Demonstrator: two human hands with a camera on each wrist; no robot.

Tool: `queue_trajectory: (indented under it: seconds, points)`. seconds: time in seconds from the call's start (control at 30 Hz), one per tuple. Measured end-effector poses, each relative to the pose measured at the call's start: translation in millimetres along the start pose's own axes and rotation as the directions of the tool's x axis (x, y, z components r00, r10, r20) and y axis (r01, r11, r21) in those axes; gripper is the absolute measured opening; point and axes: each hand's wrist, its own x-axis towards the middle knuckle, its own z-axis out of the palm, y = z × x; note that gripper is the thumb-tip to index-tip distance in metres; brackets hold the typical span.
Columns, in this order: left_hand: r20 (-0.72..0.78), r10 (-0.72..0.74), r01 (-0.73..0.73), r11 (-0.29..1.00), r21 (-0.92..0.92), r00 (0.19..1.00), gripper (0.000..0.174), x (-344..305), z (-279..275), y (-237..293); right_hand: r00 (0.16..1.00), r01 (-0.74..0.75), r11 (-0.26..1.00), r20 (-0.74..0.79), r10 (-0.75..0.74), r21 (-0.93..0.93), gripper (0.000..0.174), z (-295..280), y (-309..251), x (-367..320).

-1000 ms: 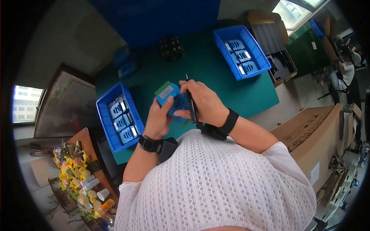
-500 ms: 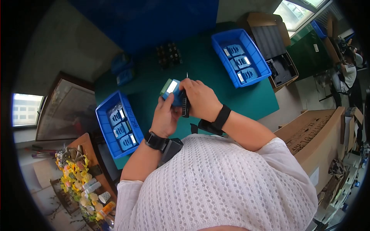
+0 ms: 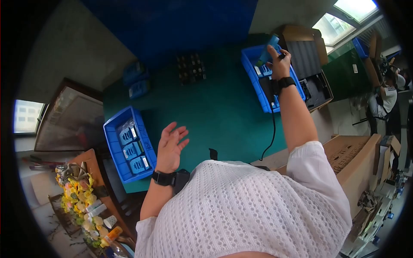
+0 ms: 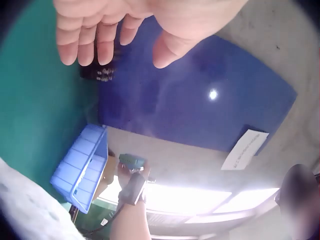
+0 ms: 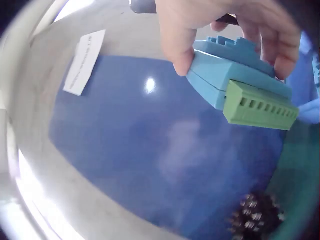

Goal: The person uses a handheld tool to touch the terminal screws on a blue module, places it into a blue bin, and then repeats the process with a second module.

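My right hand [image 3: 280,64] is over the right blue bin [image 3: 263,95], pinching a light-blue plastic module [image 5: 235,70] between thumb and fingers. A green terminal block [image 5: 260,106] with a row of square holes runs along one edge of the module. A dark screwdriver [image 3: 282,56] is also tucked in that hand, mostly hidden by the fingers. More blue modules [image 3: 260,71] lie in this bin below the hand. My left hand [image 3: 170,148] hovers over the green table, fingers loosely spread and holding nothing; the left wrist view shows its fingertips [image 4: 105,52].
On the left stands another blue bin [image 3: 115,150] holding several modules [image 3: 132,151]. Dark small parts [image 3: 191,69] stand in a cluster at the back of the green table [image 3: 215,116], with blue items [image 3: 138,88] to their left. An open cardboard box [image 3: 319,88] adjoins the right bin.
The hands were together at the module with the screwdriver. My right hand has since carried both forward and right to the right bin; my left hand has let go and opened.
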Motion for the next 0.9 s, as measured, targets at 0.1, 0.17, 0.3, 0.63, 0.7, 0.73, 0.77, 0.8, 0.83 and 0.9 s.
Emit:
queue_trajectory:
  seconds: [0.1,0.17,0.3,0.63,0.7,0.73,0.77,0.8,0.83,0.9]
  points:
    - [-0.081,-0.026,0.021,0.998,-0.058,0.996,0.037,-6.4,-20.8,-6.6,0.988,-0.019,0.999,-0.156,0.014,-0.028,0.064,3.8,39.0,59.1]
    - [-0.134,-0.034,0.025,0.997,-0.069,0.99,0.035,-10.0,-28.4,-10.4,0.983,-0.115,0.993,-0.143,0.112,-0.014,0.068,2.5,59.2,85.6]
    - [-0.192,-0.054,0.039,0.996,-0.083,0.98,0.033,-13.4,-36.8,-13.9,0.958,-0.166,0.986,-0.243,0.155,-0.027,0.071,12.7,80.5,103.7]
    - [-0.259,-0.097,0.072,0.992,-0.106,0.961,0.031,-12.9,-43.1,-16.6,0.904,-0.195,0.977,-0.402,0.148,-0.08,0.066,38.2,93.4,99.7]
    - [-0.263,-0.102,0.074,0.991,-0.112,0.959,0.031,-12.4,-43.6,-17.1,0.889,-0.188,0.973,-0.443,0.111,-0.134,0.066,40.4,101.3,107.5]
    - [-0.265,-0.104,0.076,0.99,-0.116,0.959,0.031,-12.5,-43.8,-17.5,0.889,-0.18,0.974,-0.447,0.102,-0.136,0.066,40.1,107.3,112.2]
    - [-0.268,-0.105,0.076,0.99,-0.116,0.958,0.031,-12.7,-44.1,-18.0,0.888,-0.172,0.975,-0.45,0.093,-0.138,0.065,39.6,114.5,117.4]
    - [-0.271,-0.106,0.077,0.99,-0.116,0.957,0.031,-12.9,-44.7,-18.6,0.888,-0.163,0.977,-0.452,0.084,-0.14,0.065,40.6,117.9,120.0]
    - [-0.274,-0.107,0.077,0.99,-0.116,0.956,0.031,-12.9,-45.5,-19.0,0.887,-0.165,0.977,-0.455,0.087,-0.135,0.065,41.5,121.3,122.1]
    - [-0.279,-0.111,0.082,0.99,-0.114,0.954,0.031,-13.0,-46.9,-20.0,0.882,-0.167,0.978,-0.462,0.092,-0.125,0.064,41.8,125.9,124.2]
